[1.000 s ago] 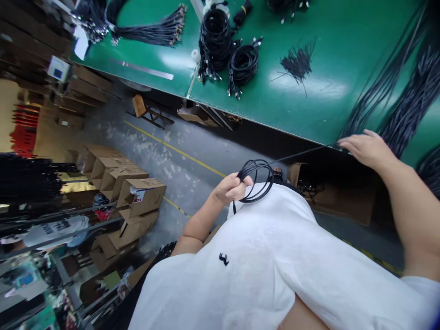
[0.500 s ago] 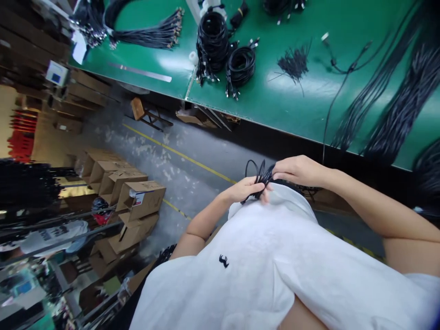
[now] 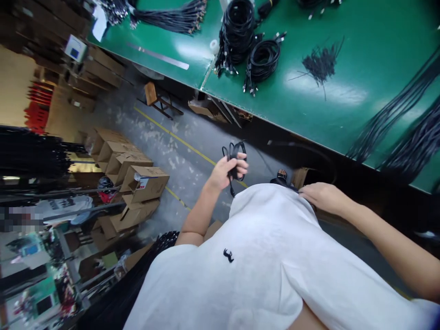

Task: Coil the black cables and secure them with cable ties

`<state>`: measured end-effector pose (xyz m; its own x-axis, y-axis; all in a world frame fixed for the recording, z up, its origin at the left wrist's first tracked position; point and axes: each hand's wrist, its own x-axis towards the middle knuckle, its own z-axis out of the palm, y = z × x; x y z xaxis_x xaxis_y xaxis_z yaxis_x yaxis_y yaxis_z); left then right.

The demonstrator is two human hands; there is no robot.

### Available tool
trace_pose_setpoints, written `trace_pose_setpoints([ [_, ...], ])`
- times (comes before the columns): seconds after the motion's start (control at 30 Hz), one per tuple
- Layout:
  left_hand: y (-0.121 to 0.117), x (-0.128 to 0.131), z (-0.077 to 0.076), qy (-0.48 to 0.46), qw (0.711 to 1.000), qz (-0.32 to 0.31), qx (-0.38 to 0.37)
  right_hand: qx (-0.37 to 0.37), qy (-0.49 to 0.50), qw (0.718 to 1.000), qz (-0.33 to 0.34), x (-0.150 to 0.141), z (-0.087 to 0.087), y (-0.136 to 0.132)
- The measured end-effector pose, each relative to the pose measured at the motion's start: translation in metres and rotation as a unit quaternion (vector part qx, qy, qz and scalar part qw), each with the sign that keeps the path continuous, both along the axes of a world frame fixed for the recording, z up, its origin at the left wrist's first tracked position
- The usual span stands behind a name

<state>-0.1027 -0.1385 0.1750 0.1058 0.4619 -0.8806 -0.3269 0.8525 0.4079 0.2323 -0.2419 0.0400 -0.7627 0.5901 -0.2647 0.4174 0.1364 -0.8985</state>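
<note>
My left hand (image 3: 228, 173) is closed around a small coil of black cable (image 3: 237, 153), its loops standing up above the fingers over the floor. To the right, at the hem of my white shirt, my right hand (image 3: 323, 197) pinches a dark stretch of cable (image 3: 292, 187) at its fingertips. A blurred length of cable with a pale end (image 3: 302, 147) arcs through the air just above this hand. Whether it joins the coil, I cannot make out.
On the green table (image 3: 268, 103) lie coiled cables (image 3: 263, 59), a pile of short black ties (image 3: 320, 64), long cable bundles (image 3: 412, 137) and a metal ruler (image 3: 160, 56). Cardboard boxes (image 3: 147, 183) and a wooden stool (image 3: 151, 94) stand on the floor.
My hands have moved apart: the left went left and up with the coil, the right went right and down. A loose cable now swings between my right hand and the table. The view has shifted.
</note>
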Motion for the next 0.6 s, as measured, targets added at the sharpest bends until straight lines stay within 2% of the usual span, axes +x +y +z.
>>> trace_pose_setpoints([
  [0.07, -0.008, 0.014, -0.016, -0.014, 0.996, -0.086, -0.019, 0.017, 0.056, 0.998, 0.023, -0.028, 0.034, 0.015],
  [0.13, -0.019, 0.031, -0.026, -0.039, 0.985, -0.164, -0.032, 0.027, 0.073, 0.997, 0.022, -0.048, 0.053, 0.037],
  [0.2, -0.027, 0.047, -0.028, -0.086, 0.965, -0.245, -0.045, 0.014, 0.074, 0.997, 0.014, -0.058, 0.058, 0.058],
  [0.27, -0.028, 0.056, -0.022, -0.152, 0.939, -0.301, -0.060, -0.036, 0.095, 0.995, 0.000, -0.058, 0.052, 0.073],
  [0.33, -0.024, 0.056, -0.011, -0.220, 0.918, -0.321, -0.082, -0.114, 0.127, 0.985, -0.015, -0.049, 0.039, 0.081],
  [0.43, -0.018, 0.039, 0.005, -0.280, 0.908, -0.290, -0.118, -0.179, 0.101, 0.974, -0.092, -0.022, 0.002, 0.085],
  [0.5, -0.017, 0.020, 0.014, -0.268, 0.929, -0.229, -0.112, -0.170, 0.019, 0.971, -0.168, 0.002, -0.030, 0.084],
  [0.53, -0.016, 0.010, 0.017, -0.237, 0.949, -0.185, -0.094, -0.157, -0.032, 0.968, -0.193, 0.013, -0.046, 0.082],
  [0.6, -0.013, -0.006, 0.024, -0.125, 0.988, -0.078, -0.043, -0.129, -0.120, 0.964, -0.201, 0.032, -0.071, 0.075],
])
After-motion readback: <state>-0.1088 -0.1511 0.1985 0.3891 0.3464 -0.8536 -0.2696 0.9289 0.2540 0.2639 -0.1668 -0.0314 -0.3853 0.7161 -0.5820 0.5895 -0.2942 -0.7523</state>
